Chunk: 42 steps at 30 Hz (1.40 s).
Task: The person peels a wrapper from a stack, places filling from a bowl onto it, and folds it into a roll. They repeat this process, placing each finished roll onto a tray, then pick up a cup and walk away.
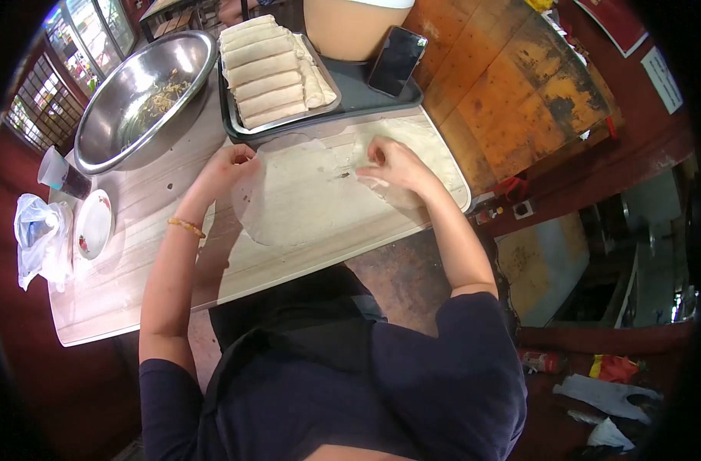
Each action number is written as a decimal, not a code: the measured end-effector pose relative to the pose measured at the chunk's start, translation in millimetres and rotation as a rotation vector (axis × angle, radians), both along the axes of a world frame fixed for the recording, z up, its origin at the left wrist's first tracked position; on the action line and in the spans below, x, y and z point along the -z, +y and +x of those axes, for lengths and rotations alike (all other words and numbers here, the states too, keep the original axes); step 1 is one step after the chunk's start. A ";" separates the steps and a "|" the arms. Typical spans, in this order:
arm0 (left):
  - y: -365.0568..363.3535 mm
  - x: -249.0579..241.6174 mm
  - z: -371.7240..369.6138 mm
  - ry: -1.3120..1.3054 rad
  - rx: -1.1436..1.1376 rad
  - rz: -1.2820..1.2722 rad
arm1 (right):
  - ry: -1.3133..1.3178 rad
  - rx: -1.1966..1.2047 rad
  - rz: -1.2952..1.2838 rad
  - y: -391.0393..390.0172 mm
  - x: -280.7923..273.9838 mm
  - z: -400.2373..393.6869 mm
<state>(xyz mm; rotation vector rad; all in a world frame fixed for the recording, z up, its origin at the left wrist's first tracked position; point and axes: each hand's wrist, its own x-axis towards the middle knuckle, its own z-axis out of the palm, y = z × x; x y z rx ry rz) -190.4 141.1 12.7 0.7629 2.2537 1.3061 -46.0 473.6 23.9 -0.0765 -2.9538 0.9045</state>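
Note:
A thin, translucent round wrapper sheet (pixel 289 203) lies flat on the table in front of me. My left hand (pixel 231 165), with a yellow beaded bracelet at the wrist, pinches at the upper left edge of this sheet. Over more pale wrapper sheets (pixel 431 157) at the table's right end is my right hand (pixel 396 165). Its fingers are curled, with thumb and fingertips at the left edge of those sheets. Behind both hands, rolled wrappers (pixel 270 86) lie in rows on a metal tray (pixel 281 117).
A large steel bowl (pixel 108 115) with shredded filling inside stands at the left. Beyond it are a plastic cup (pixel 62 173), a small plate (pixel 94 223) and a plastic bag (pixel 39 238). On a dark tray (pixel 358 107), a phone (pixel 396 61) leans against a tan tub (pixel 350 31).

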 end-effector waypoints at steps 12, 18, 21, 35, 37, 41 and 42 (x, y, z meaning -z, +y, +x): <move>100.8 -4.7 75.4 0.693 0.259 0.054 | 0.126 0.104 -0.187 -2.5 20.0 27.8; 138.6 19.9 102.3 0.933 0.426 0.165 | 0.165 0.205 -0.310 15.7 24.7 21.6; 145.3 14.6 107.2 0.908 0.456 -0.004 | 0.282 0.241 -0.328 35.8 33.5 16.0; 187.5 43.8 136.1 1.066 0.310 -0.021 | 0.116 0.315 -0.405 42.1 22.7 15.6; 185.5 43.6 135.3 1.054 0.328 -0.020 | 0.229 0.254 -0.087 35.2 24.8 9.0; 178.2 39.7 136.7 0.977 0.256 -0.066 | 0.164 0.259 0.029 28.0 15.8 -1.1; 177.0 41.0 133.5 0.978 0.257 -0.067 | 0.235 0.254 0.110 30.2 14.1 -1.4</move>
